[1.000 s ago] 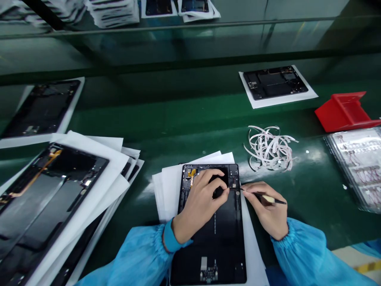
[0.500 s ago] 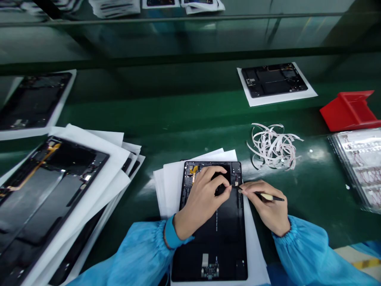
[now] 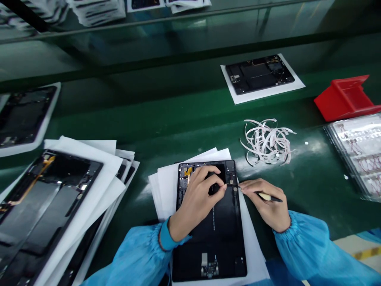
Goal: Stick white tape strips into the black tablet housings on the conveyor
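An open black tablet chassis [image 3: 220,234] lies on white paper sheets [image 3: 165,186] in front of me. My left hand [image 3: 198,202] rests on its upper part, thumb and forefinger pinched together near a small part at the top right corner; what they pinch is too small to name. My right hand [image 3: 266,202] holds thin tweezers [image 3: 264,195] like a pen, the tip touching the chassis edge beside my left fingertips. Both arms wear blue sleeves.
A stack of open tablet chassis on paper [image 3: 50,202] lies at left, another [image 3: 20,117] behind it. One more chassis on paper [image 3: 260,75] sits far right. A heap of white strips [image 3: 266,141], a red bin [image 3: 345,97] and clear trays of parts [image 3: 360,153] are at right.
The view has drifted slightly. My left fingers have closed tighter into a pinch and the tweezers' tip has crept left toward them. Nothing else on the table moved.
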A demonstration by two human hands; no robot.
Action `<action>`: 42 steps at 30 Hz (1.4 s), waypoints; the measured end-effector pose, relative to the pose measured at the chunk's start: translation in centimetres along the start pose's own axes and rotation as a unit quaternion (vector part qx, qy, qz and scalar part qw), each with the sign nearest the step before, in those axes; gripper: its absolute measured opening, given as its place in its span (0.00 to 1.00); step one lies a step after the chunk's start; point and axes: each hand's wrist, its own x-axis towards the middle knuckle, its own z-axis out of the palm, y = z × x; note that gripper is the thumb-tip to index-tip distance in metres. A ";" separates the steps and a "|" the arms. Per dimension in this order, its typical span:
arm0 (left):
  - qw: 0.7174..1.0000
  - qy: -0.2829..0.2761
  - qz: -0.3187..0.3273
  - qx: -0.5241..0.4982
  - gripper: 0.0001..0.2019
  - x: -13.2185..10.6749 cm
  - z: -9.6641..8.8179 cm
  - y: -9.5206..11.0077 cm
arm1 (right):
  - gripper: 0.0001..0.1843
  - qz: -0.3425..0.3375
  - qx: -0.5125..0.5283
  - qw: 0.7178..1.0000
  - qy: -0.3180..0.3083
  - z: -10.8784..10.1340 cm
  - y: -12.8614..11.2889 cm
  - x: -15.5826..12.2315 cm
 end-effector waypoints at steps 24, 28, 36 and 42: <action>0.999 0.006 0.011 -0.048 0.11 0.3 -2.0 0.9 | 0.12 -0.037 -0.244 0.965 -0.092 1.4 -4.4 2.7; 0.990 0.121 -0.044 -0.065 0.06 -4.1 -4.2 -0.3 | 0.07 -0.019 -0.403 0.897 -0.181 3.8 -4.4 3.7; 0.988 0.061 -0.119 -0.080 0.06 -12.5 -3.5 -0.2 | 0.06 0.009 -0.432 0.870 -0.237 5.5 -3.5 4.3; 0.989 0.002 -0.096 -0.109 0.07 -12.0 -1.8 2.0 | 0.06 0.032 -0.431 0.870 -0.237 5.6 -3.6 4.4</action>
